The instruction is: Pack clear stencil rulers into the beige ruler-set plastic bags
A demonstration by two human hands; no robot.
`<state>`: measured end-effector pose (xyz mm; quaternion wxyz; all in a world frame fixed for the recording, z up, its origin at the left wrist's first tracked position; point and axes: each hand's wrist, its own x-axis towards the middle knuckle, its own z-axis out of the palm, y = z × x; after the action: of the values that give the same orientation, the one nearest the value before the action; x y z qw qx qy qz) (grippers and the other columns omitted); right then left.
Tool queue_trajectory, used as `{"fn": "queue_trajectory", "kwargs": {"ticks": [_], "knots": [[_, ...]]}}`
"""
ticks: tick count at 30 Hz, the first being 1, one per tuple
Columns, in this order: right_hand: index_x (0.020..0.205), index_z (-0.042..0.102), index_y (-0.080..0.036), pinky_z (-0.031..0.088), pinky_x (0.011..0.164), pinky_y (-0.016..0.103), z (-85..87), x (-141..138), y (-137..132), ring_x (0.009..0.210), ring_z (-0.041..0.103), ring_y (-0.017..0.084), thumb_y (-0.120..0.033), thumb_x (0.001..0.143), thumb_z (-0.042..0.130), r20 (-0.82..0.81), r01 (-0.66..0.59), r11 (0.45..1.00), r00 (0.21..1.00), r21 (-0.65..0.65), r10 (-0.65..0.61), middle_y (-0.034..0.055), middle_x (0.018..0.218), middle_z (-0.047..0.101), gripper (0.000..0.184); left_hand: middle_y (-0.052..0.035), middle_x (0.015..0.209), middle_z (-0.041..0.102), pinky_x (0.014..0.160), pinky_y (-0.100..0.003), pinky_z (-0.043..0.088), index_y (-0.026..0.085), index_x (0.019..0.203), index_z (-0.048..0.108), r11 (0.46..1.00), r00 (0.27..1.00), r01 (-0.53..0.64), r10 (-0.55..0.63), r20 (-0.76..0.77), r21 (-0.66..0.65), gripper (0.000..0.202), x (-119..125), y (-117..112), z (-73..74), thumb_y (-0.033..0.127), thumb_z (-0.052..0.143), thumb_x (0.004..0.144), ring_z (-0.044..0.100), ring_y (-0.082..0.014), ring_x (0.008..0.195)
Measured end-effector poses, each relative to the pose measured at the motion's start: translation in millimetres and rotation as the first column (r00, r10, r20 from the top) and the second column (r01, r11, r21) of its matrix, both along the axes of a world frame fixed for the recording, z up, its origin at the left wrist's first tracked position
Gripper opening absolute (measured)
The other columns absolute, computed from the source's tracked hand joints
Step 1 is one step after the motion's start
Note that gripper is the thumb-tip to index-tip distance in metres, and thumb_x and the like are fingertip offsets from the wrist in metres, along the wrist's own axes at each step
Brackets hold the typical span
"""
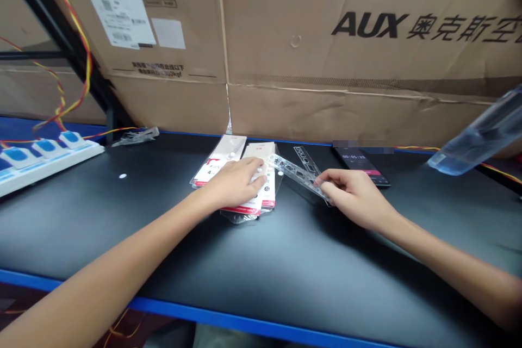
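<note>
While pinched at its lower end by the fingertips of the right hand [354,194], a clear perforated plastic strip [297,175] angled across a black workbench [122,228], just beside red-banded retail packets [222,155] under the left hand [233,182], flat, fingers together, pressing down. Beyond: a smartphone [361,166], a white power strip [44,159], cardboard cartons [326,38].

The left hand [232,183] and right hand [354,196] are bare, with short fingernails. Above the table's blue front edge [204,310], both slim, smooth forearms [101,266] are bare too, showing no fabric.
</note>
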<state>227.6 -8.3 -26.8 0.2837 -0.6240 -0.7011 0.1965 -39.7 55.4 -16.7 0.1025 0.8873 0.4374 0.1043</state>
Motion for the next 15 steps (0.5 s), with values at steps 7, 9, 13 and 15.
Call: {"fn": "queue_trajectory", "kwargs": {"ticks": [7,9,13,15], "knots": [[0.083,0.069,-0.020,0.037,0.052,0.027,-1.6,0.6,0.8,0.055,0.056,0.016,-0.029,0.085,0.049,-0.026,0.013,1.000,1.000,-0.016,-0.013,-0.0027,0.059,0.055,0.022,-0.0135,0.131,0.063,0.097,-0.044,0.044,0.020,0.134,0.052,1.000,1.000,-0.018,0.018,-0.013,-0.011,0.048,0.7,-0.3,0.0,0.045,0.033,0.097,0.059,-0.0335,0.118],[0.083,0.069,-0.019,0.037,0.052,0.027,-2.1,1.1,0.7,0.055,0.056,0.016,-0.029,0.085,0.049,-0.027,0.010,1.000,1.000,-0.018,-0.011,-0.0026,0.059,0.056,0.023,-0.0146,0.125,0.065,0.093,-0.045,0.046,0.018,0.131,0.053,1.000,1.000,-0.016,0.015,-0.020,-0.009,0.046,1.0,0.1,0.1,0.042,0.032,0.097,0.061,-0.0340,0.113],[0.083,0.069,-0.018,0.035,0.051,0.026,-0.9,0.4,0.3,0.055,0.056,0.016,-0.028,0.085,0.049,-0.027,0.000,1.000,1.000,-0.020,0.000,-0.0024,0.058,0.057,0.023,-0.0137,0.116,0.067,0.087,-0.043,0.047,0.019,0.127,0.055,1.000,1.000,-0.006,0.006,-0.027,0.004,0.042,0.3,1.1,0.7,0.037,0.033,0.097,0.063,-0.0330,0.105],[0.084,0.070,-0.019,0.035,0.050,0.026,0.1,-0.4,0.0,0.054,0.055,0.016,-0.028,0.085,0.049,-0.022,-0.003,1.000,1.000,-0.026,0.002,-0.0027,0.056,0.057,0.023,-0.0119,0.113,0.068,0.086,-0.042,0.046,0.021,0.131,0.053,1.000,1.000,0.005,-0.005,-0.020,0.006,0.043,-1.1,1.4,1.1,0.037,0.033,0.097,0.063,-0.0317,0.103]]}}
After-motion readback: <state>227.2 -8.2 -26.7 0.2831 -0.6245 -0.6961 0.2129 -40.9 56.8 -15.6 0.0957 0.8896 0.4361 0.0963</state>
